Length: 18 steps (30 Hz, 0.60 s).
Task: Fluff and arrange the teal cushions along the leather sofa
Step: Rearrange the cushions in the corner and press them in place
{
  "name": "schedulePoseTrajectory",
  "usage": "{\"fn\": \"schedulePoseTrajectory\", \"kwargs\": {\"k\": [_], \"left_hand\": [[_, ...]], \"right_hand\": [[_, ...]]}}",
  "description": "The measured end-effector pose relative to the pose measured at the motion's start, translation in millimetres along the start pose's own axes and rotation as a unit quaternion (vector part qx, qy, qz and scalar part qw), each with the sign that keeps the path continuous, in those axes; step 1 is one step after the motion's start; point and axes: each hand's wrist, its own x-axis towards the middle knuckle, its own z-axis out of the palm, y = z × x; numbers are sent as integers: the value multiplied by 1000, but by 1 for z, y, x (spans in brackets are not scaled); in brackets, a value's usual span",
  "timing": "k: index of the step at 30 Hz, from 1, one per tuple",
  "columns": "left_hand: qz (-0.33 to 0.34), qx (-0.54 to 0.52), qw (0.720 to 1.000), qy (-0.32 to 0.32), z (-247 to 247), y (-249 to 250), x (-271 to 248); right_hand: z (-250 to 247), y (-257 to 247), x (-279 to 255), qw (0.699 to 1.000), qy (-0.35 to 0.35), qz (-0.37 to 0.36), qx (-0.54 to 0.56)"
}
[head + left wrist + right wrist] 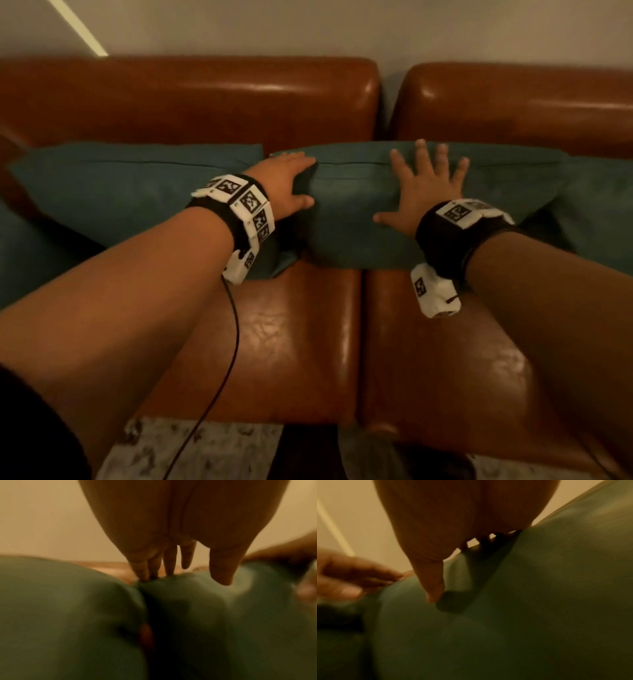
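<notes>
Forearms: both bare, nearest the head camera, reaching forward over the seat; each wrist carries a black strap with white marker blocks; a thin black cable (233, 342) hangs from the left strap
Sofa (308, 349): brown glossy leather, two seat pads meeting at a seam under the hands, two back pads with a gap between them
Wall (342, 31): pale, plain, behind the sofa; a bright diagonal strip at upper left
Floor: mottled grey-white patch below the seat front, only partly seen
Middle cushion (349, 219): teal, leaning against the back pads across the gap, lower edge on the seat
Left cushion (113, 192): teal, beside the middle one, corners touching or overlapping; contact blurred in the left wrist view
Right cushion (596, 205): teal, partly cut by the frame edge, tucked behind the middle one's right end
Right hand (424, 192): wide, fingers spread and straight, palm flat on the middle cushion's face
Left hand (287, 185): fingers extended over the middle cushion's upper left corner, thumb on its front face; holding the corner loosely, fingertips behind the top edge
Obstruction: left forearm hides the lower corners of the left and middle cushions
</notes>
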Motion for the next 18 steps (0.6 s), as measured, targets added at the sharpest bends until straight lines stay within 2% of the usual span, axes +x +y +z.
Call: {"fn": "schedulePoseTrajectory", "kwargs": {"k": [2, 4, 5, 8, 9, 15, 18], "left_hand": [[-30, -5, 999, 45, -14, -40, -22], [-88, 45, 995, 33, -18, -86, -43], [-114, 70, 991, 10, -17, -105, -54], [-143, 97, 985, -19, -9, -138, -71], [-140, 102, 985, -14, -5, -141, -70], [-127, 98, 987, 1, -24, -146, -60], [-120, 79, 988, 55, -48, -167, -75]], "right_hand": [[1, -45, -3, 989, 40, -116, 84], [6, -84, -6, 957, 53, -192, 210], [9, -101, -8, 948, 30, -200, 247], [22, -137, -3, 925, -113, -155, 328], [25, -142, 1, 920, -134, -131, 345], [41, -153, 20, 937, -102, -51, 331], [39, -160, 20, 945, -83, -19, 315]]}}
